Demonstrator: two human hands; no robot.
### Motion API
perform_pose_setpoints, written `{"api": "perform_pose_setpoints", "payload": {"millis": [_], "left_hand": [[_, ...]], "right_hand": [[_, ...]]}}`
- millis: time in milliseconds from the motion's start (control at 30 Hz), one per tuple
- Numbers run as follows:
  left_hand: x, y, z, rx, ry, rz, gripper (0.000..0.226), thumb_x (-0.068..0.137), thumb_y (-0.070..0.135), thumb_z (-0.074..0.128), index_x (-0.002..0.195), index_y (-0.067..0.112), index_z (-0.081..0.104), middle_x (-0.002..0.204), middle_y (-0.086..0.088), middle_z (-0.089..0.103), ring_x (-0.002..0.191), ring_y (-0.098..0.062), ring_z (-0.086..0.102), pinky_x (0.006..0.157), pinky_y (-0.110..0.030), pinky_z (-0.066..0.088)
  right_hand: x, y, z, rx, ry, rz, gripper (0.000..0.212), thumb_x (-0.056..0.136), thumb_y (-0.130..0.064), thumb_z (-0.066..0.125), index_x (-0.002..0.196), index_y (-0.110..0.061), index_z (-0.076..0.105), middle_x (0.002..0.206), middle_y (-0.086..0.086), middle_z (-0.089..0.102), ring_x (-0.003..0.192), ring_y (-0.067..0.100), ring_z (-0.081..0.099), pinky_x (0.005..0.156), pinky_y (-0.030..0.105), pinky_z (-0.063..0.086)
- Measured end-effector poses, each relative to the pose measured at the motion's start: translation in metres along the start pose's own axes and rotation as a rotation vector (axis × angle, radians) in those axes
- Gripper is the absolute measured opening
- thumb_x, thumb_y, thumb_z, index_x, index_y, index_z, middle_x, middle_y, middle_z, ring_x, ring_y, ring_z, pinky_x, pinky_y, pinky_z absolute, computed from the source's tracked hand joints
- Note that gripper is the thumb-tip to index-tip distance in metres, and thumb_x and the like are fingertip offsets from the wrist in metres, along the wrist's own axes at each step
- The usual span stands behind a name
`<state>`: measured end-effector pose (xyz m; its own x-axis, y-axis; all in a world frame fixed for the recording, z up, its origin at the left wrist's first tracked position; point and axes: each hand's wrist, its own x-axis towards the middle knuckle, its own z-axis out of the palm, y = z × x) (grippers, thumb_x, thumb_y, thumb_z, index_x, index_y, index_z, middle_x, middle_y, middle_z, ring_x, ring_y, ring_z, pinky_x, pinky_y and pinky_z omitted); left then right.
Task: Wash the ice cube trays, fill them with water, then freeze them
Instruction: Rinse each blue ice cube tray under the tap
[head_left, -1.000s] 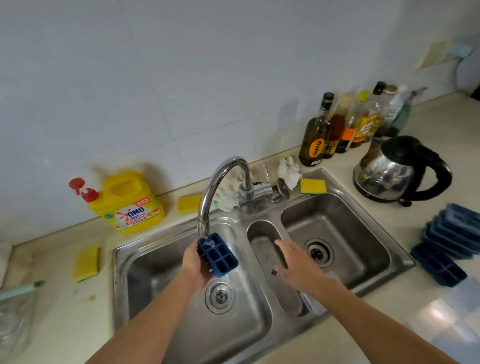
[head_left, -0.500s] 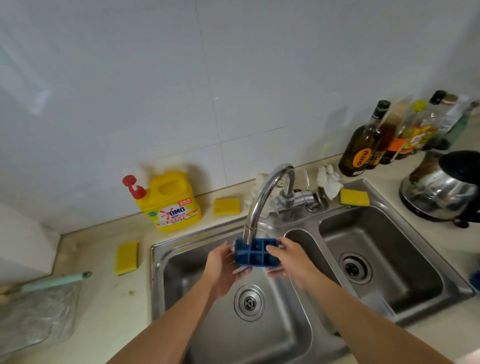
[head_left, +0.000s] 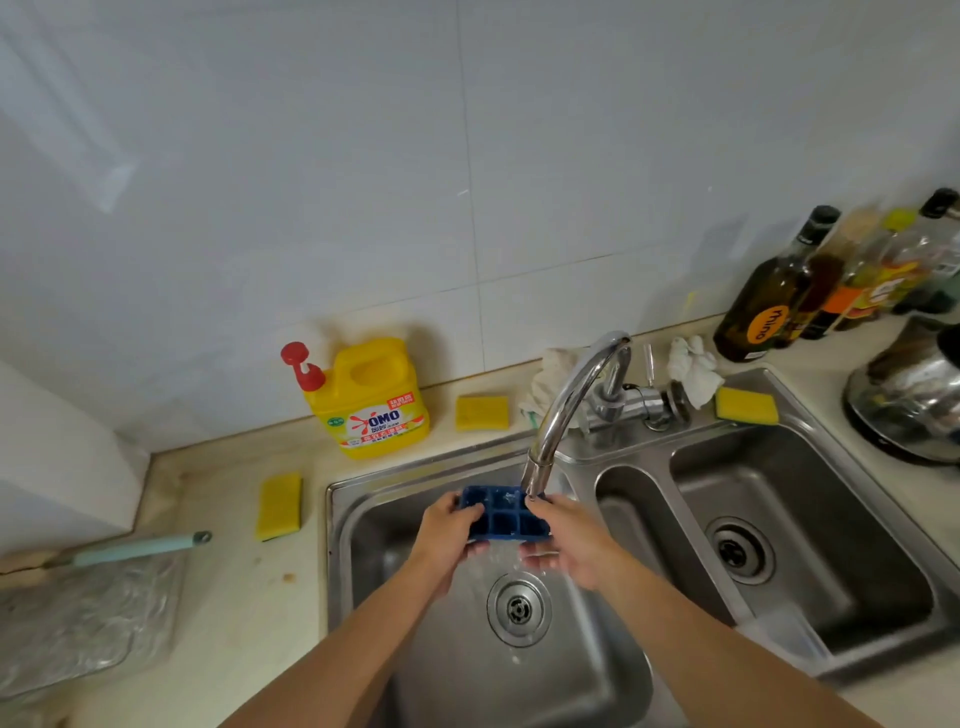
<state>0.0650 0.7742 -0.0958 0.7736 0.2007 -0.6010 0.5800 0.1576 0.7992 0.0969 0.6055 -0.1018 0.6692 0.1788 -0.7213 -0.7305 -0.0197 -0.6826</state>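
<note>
Your counter (head_left: 234, 597) is pretty busy. Against the white tile wall (head_left: 467, 156) you've got a yellow OMO detergent jug (head_left: 371, 402) with a red pump (head_left: 298, 364), and a yellow sponge (head_left: 482, 412) just to its right. A second sponge (head_left: 279, 505) lies left of the sink (head_left: 343, 519), and a third (head_left: 747, 405) sits on its back rim beside a crumpled white rag (head_left: 691, 366). Far right there's a row of sauce bottles (head_left: 769, 306) behind a shiny kettle (head_left: 909, 400). Bottom left you've got a teal-handled utensil (head_left: 140, 548) over something clear and crinkly (head_left: 88, 618).
</note>
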Motion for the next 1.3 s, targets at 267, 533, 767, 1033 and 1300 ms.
{"api": "perform_pose_setpoints", "payload": {"millis": [267, 533, 767, 1033, 1300], "left_hand": [[-0.004, 0.0, 0.006, 0.148, 0.005, 0.07, 0.035, 0.092, -0.009, 0.054, 0.119, 0.012, 0.061, 0.11, -0.01, 0.071, 0.096, -0.024, 0.071, 0.078, -0.032, 0.061], [-0.005, -0.005, 0.02, 0.226, -0.011, 0.074, 0.027, 0.092, -0.003, 0.061, 0.112, 0.014, 0.056, 0.111, -0.009, 0.068, 0.095, -0.022, 0.071, 0.066, -0.024, 0.057], [-0.006, -0.001, 0.027, 0.213, -0.013, 0.077, 0.029, 0.091, -0.002, 0.059, 0.111, 0.018, 0.06, 0.107, -0.005, 0.071, 0.094, -0.019, 0.07, 0.067, -0.024, 0.057], [-0.009, -0.006, 0.028, 0.071, 0.015, 0.009, 0.027, 0.09, -0.007, 0.05, 0.102, 0.012, 0.066, 0.085, -0.011, 0.076, 0.073, -0.022, 0.068, 0.066, -0.032, 0.056], [-0.018, -0.006, 0.034, -0.081, -0.066, -0.192, 0.024, 0.103, 0.031, 0.057, 0.115, 0.01, 0.059, 0.11, -0.021, 0.068, 0.082, -0.03, 0.074, 0.065, -0.034, 0.06]], "right_hand": [[0.003, -0.004, -0.001, -0.075, 0.044, -0.096, 0.016, 0.1, -0.022, 0.062, 0.113, -0.014, 0.059, 0.102, 0.018, 0.07, 0.066, 0.024, 0.066, 0.057, 0.033, 0.056], [-0.008, 0.001, -0.019, -0.078, -0.015, -0.109, 0.028, 0.095, 0.0, 0.058, 0.116, -0.018, 0.061, 0.108, 0.018, 0.069, 0.082, 0.027, 0.066, 0.063, 0.033, 0.056], [-0.016, -0.001, -0.01, -0.191, 0.098, -0.176, 0.027, 0.092, 0.003, 0.051, 0.108, -0.017, 0.06, 0.091, 0.015, 0.069, 0.055, 0.015, 0.056, 0.049, 0.027, 0.045], [-0.015, 0.0, -0.001, -0.314, 0.147, -0.244, 0.02, 0.094, -0.003, 0.052, 0.104, -0.02, 0.058, 0.085, 0.008, 0.067, 0.057, 0.013, 0.053, 0.044, 0.022, 0.04], [-0.014, -0.005, -0.004, -0.14, 0.279, -0.243, 0.032, 0.091, 0.008, 0.052, 0.114, -0.015, 0.053, 0.101, 0.015, 0.066, 0.063, 0.019, 0.056, 0.049, 0.025, 0.045]]}}
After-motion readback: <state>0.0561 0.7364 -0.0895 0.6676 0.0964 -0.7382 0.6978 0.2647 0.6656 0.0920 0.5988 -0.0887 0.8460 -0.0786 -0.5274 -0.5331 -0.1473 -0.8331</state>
